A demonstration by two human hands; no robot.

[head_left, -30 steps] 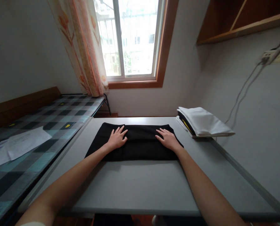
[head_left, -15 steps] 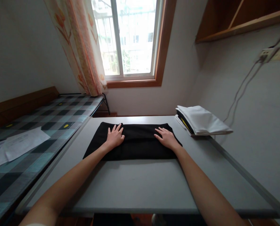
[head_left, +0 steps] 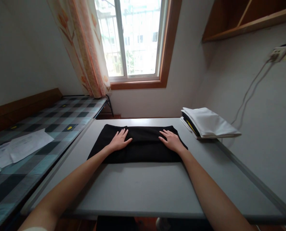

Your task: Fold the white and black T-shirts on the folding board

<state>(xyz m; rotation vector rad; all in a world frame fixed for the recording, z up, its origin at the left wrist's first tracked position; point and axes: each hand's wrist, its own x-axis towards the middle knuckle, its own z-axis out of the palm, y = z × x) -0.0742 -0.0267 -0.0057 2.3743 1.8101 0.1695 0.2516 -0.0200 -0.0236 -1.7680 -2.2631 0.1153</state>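
A black cloth (head_left: 143,150), folded into a wide flat strip, lies across the far half of the white table (head_left: 138,189). My left hand (head_left: 119,140) rests palm down on its left part, fingers stretched forward and thumb out to the side. On its right part my right hand (head_left: 171,140) lies flat too, with the fingers spread. Neither hand grips anything. A stretch of the black cloth shows between the two hands, with a shallow crease along it.
Folded white cloth (head_left: 206,122) is stacked with black and yellow pieces at the table's far right edge. A checked bed (head_left: 44,150) with papers (head_left: 29,146) adjoins on the left. Behind are a curtain (head_left: 85,48) and window; a wooden shelf (head_left: 248,27) hangs at upper right.
My left hand's thumb has spread wider and its fingers have shifted slightly on the cloth. My right hand stays nearly in place. The whole view has moved a little.
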